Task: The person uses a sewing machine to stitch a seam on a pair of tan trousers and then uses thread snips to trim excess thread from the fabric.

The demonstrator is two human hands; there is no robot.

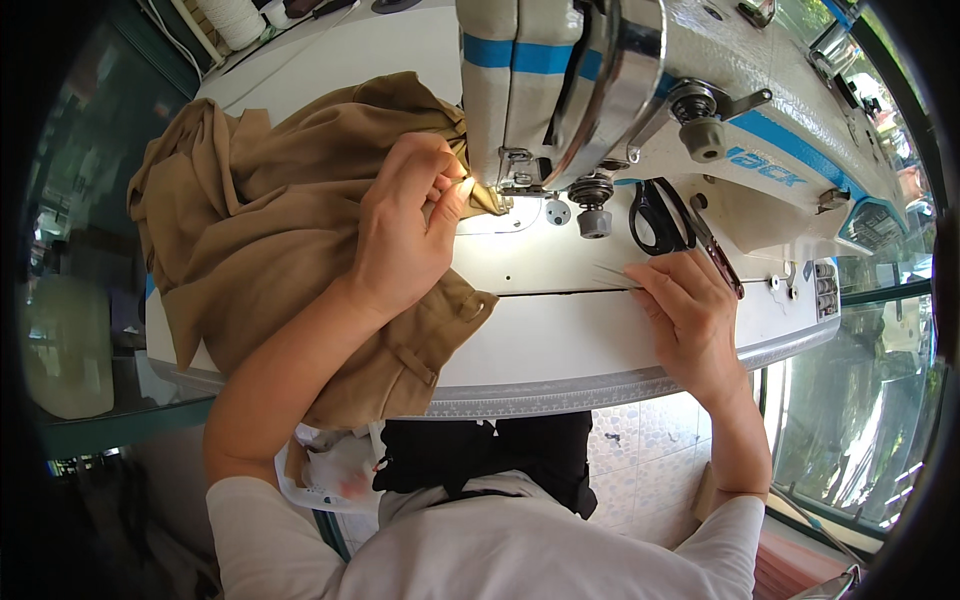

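Observation:
Brown trousers [292, 217] lie bunched on the left of the sewing machine's white table [555, 330], their waistband with belt loops hanging near the front edge. My left hand [411, 217] is over the cloth beside the needle area, thumb and fingertips pinched together; whether they grip a thread or a small thing is too small to tell. On the right, my right hand [686, 311] holds thin metal tweezers [615, 277] whose tips point left, above the table. The presser foot area [521, 184] of the industrial sewing machine [750, 127] is just right of the left fingertips.
Black-handled scissors [656, 225] lie under the machine arm, beside a dark-red-handled tool [720, 259]. Small bobbins [793, 292] and a bobbin box [826, 289] are at the right. A white thread cone [232, 21] stands at the back left. A measuring scale runs along the table's front edge [525, 401].

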